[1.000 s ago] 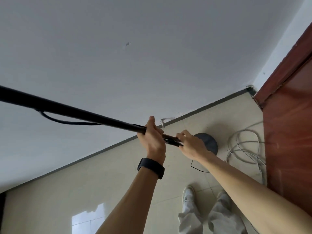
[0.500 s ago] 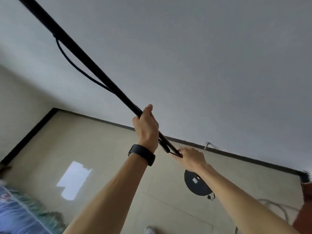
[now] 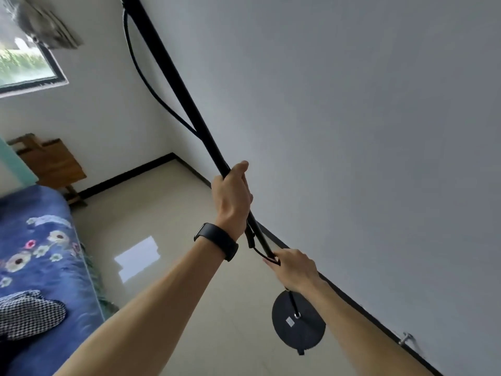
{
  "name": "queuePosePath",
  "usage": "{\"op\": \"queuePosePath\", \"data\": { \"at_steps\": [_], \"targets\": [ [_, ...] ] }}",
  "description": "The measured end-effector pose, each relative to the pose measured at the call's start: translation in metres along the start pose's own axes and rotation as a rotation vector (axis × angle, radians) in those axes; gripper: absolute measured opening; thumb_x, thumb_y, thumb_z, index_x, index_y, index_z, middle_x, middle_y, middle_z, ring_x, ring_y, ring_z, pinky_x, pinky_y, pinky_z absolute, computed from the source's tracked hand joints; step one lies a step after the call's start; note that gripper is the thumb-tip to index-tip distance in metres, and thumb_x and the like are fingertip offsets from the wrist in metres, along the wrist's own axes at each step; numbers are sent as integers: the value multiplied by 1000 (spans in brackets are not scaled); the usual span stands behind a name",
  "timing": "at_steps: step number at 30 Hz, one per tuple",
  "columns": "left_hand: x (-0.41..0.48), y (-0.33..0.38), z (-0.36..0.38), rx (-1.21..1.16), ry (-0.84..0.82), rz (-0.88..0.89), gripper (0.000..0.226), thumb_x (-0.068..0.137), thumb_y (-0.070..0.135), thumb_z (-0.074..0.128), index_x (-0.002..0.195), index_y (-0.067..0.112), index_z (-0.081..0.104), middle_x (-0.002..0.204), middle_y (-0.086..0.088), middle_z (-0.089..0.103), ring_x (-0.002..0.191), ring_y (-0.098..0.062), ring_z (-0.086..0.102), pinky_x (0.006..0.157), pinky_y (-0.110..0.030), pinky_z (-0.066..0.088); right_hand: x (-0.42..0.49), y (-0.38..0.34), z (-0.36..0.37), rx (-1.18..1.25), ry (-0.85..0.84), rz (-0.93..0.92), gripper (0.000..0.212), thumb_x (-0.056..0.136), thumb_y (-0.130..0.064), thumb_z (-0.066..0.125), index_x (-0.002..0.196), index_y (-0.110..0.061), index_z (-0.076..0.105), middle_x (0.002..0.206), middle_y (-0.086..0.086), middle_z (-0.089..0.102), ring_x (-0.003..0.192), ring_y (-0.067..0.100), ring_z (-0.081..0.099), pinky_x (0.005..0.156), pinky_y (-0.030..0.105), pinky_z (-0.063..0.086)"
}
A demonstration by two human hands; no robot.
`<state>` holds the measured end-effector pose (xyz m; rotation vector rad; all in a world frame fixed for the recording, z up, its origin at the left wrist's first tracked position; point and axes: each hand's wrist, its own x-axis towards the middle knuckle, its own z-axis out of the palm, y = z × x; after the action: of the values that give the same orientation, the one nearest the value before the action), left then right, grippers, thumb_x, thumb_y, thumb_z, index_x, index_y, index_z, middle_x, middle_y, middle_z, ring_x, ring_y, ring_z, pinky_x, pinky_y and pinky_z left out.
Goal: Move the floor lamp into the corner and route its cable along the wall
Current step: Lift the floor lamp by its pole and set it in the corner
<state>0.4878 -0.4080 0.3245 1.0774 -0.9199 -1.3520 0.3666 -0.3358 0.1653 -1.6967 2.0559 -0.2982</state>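
The floor lamp's thin black pole runs from the top of the view down to its round black base, which shows above the tiled floor near the wall. My left hand, with a black wristband, is closed around the pole at mid-height. My right hand grips the pole lower down, just above the base. The black cable hangs in a loop beside the upper pole and rejoins it near my left hand. The lamp head is out of view.
A white wall with black skirting runs along the right to a corner at the far end. A bed with a blue floral cover fills the left. A wooden stand and a window are beyond it. A metal door stop protrudes from the skirting.
The view has swung left from the door side towards the far corner and the bed. The pole now stands steeper in view, and the base sits farther along the wall. Both hands keep their grip.
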Motion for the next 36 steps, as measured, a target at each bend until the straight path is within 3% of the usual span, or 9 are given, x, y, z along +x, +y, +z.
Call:
{"op": "queuePosePath", "data": {
  "at_steps": [6, 11, 15, 22, 26, 33, 36],
  "targets": [
    [114, 27, -60, -37, 103, 52, 49, 89, 14, 55, 54, 23, 22, 50, 1, 16, 58, -25, 10, 53, -36, 14, 116, -88, 8, -84, -100, -96, 37, 98, -55, 46, 85, -26, 65, 93, -1, 70, 88, 24, 66, 77, 40, 56],
    [227, 37, -95, -19, 195, 69, 46, 88, 14, 55, 56, 22, 23, 54, -1, 17, 45, -16, 12, 45, -26, 15, 233, -148, 16, -124, -174, -158, 37, 98, -54, 47, 101, -26, 71, 99, 0, 72, 94, 25, 66, 79, 39, 55],
    [316, 49, -113, 27, 297, 93, 44, 76, 23, 58, 50, 22, 23, 50, 0, 20, 44, -17, 15, 51, -32, 16, 326, -189, 19, -134, -213, -182, 36, 97, -57, 46, 105, -32, 71, 96, 0, 72, 94, 25, 66, 80, 40, 56],
    [475, 71, -141, 60, 400, 82, 43, 74, 30, 58, 49, 20, 24, 45, 5, 24, 44, -18, 20, 51, -31, 21, 479, -265, 18, -90, -260, -168, 35, 96, -57, 46, 88, -29, 66, 88, 1, 71, 88, 26, 67, 77, 38, 55],
    [565, 80, -161, 81, 432, 76, 40, 74, 32, 57, 55, 19, 23, 48, 2, 22, 48, -20, 20, 53, -33, 22, 563, -307, 27, -95, -267, -163, 41, 97, -57, 45, 67, -28, 50, 90, 2, 71, 89, 28, 66, 78, 39, 55],
    [738, 93, -212, 58, 464, 4, 42, 78, 33, 59, 57, 18, 25, 52, 4, 27, 52, -20, 25, 56, -32, 27, 719, -389, 52, -165, -280, -165, 40, 100, -57, 40, 106, -27, 66, 103, 3, 71, 100, 29, 65, 75, 35, 46],
    [809, 101, -229, 49, 470, -21, 42, 82, 31, 59, 58, 18, 27, 54, 4, 30, 52, -19, 28, 56, -32, 28, 780, -422, 59, -178, -284, -133, 40, 100, -57, 39, 110, -29, 64, 107, 3, 70, 104, 28, 64, 75, 34, 45]
  ]
}}
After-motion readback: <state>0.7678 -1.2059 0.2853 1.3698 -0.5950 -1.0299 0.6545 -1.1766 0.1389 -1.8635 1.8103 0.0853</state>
